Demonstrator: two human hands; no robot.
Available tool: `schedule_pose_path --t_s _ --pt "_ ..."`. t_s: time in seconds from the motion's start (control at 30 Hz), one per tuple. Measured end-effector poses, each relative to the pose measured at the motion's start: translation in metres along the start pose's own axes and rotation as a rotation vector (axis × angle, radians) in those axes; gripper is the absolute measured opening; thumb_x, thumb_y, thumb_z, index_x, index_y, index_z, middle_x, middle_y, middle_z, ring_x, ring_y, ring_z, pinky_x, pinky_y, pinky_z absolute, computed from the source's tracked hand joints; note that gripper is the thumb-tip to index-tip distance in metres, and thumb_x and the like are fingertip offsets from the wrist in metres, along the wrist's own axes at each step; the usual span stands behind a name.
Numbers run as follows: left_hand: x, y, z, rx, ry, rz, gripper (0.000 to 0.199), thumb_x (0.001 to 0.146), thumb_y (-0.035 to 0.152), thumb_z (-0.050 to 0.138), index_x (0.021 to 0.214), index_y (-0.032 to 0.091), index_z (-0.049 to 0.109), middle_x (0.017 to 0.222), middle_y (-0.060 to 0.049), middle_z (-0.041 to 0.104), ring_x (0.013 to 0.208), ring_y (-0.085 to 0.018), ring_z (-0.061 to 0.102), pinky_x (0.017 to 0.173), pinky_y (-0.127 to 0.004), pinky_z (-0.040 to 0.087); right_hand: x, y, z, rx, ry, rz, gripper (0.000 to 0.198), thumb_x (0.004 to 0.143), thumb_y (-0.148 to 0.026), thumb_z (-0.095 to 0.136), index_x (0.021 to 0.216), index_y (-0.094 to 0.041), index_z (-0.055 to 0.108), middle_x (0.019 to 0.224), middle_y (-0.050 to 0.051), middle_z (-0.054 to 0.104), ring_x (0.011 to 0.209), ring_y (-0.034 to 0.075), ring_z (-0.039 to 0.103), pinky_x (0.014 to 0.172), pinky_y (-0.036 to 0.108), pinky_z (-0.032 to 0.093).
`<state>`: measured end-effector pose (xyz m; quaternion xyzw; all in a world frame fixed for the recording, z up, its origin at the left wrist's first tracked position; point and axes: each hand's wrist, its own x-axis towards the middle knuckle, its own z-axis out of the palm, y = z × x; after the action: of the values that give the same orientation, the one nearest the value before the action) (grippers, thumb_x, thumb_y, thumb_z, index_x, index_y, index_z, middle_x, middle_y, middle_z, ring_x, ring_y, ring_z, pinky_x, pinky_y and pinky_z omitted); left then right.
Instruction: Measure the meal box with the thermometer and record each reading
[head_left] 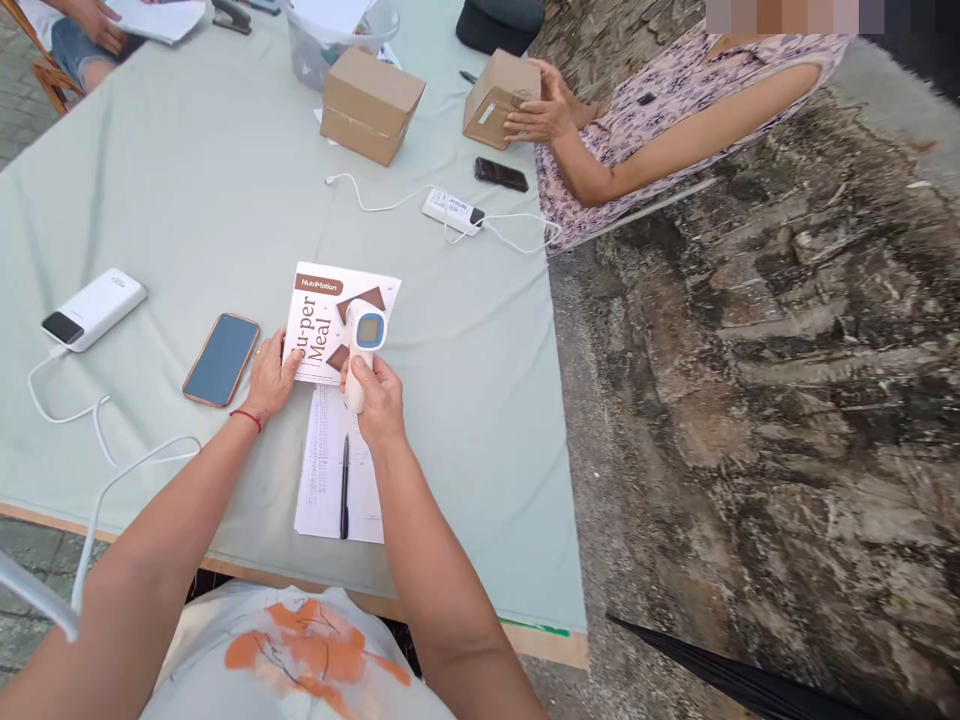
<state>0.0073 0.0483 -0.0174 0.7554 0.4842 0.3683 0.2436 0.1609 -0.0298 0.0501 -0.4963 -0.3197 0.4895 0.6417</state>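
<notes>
Holding a white handheld thermometer (367, 350) over the near face of a white package (316, 325), with the handle toward the body and the head toward the far side of the table (480, 430). Running lengthwise away from the body, with a slight lean to the right; facing its screen up toward the wearer, with the sensing end out of sight. Closed snugly around the handle with the right hand (382, 405); pinching the package at its left edge with the left hand (271, 378), thumb over the lower corner.

Plain white on the thermometer, with a blue border around a grayish screen. Printed on the package with a brown "NutriMotion" label along the far edge, large brown letters ending in "per Meal" reading upward, and brown shapes to the right. Just below, lying on printed sheets (315, 500), with a black pen (345, 490) on top.

To the left, resting near a phone (221, 360) and a white power bank (97, 308) with a cable attached. Farther out, set beside a second power bank (452, 211), a black phone (501, 174), a cardboard box (364, 105) and a clear tub (311, 55). At upper right, held in a co-worker's hands (551, 110): another carton (499, 100), beside a rough stone wall (750, 380).
</notes>
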Motion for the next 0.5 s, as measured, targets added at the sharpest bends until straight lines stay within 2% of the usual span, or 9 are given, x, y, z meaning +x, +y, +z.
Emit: schedule_pose_path --t_s 0.2,0.5 --pt "0.0 0.0004 0.0007 -0.03 0.0 0.005 0.076 0.095 0.074 0.019 0.124 0.014 0.055 0.109 -0.015 0.063 0.098 -0.027 0.057 0.087 -0.042 0.044 0.0016 0.0038 -0.0044 -0.033 0.001 0.006 0.044 0.074 -0.063 0.069 0.073 -0.022 0.053 0.063 -0.003 0.049 0.058 0.011 0.042 0.052 0.025 0.036" --pt "-0.0003 -0.0018 0.0013 -0.021 -0.007 0.007 0.073 0.095 0.073 0.022 0.128 0.015 0.053 0.106 -0.014 0.062 0.098 -0.028 0.056 0.088 -0.042 0.044 0.0007 0.0057 -0.001 0.082 0.0 0.015 0.038 0.073 -0.055 0.074 0.078 -0.021 0.056 0.067 -0.003 0.05 0.059 0.011 0.043 0.054 0.024 0.036"
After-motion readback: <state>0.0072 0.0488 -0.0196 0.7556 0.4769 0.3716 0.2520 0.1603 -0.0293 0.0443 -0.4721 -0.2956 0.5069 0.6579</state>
